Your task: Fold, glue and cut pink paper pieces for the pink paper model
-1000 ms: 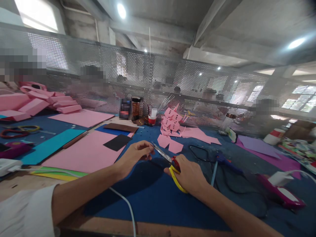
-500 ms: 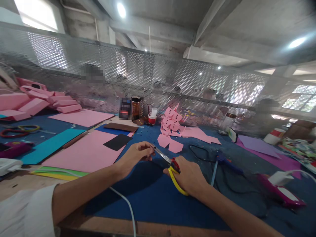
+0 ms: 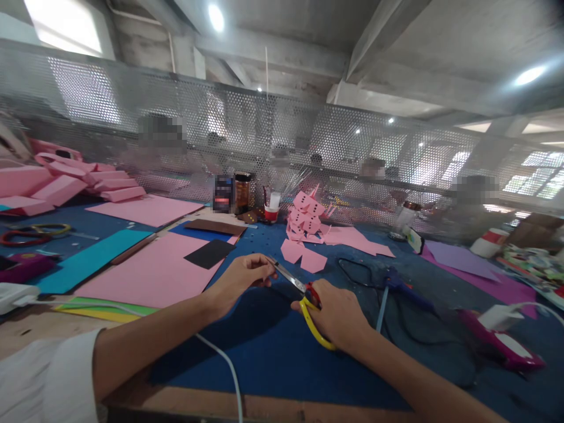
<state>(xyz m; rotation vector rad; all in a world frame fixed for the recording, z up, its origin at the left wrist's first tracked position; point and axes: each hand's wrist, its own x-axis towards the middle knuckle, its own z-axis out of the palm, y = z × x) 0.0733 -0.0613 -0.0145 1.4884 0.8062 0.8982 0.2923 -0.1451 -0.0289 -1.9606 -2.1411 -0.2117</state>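
Yellow-handled scissors (image 3: 293, 282) are gripped in my right hand (image 3: 341, 311), blades pointing up and left over the blue mat (image 3: 268, 358). My left hand (image 3: 247, 276) is closed in a pinch at the blade tips; whatever lies between its fingers is too small or hidden to make out. Just beyond the hands lies a pink folded paper piece (image 3: 304, 256) with a notch. Behind it stands a cluster of pink paper pieces with black dots (image 3: 306, 214).
To the left are pink sheets (image 3: 150, 267), a black card (image 3: 209, 254), a teal strip (image 3: 94, 258) and a pile of pink paper shapes (image 3: 66, 182). A glue gun (image 3: 405, 289) with its cord and a magenta power strip (image 3: 506, 343) lie right. A perforated metal screen (image 3: 247, 129) stands behind.
Almost nothing differs. Both hands and the scissors keep nearly the same place, with only a very slight shift.
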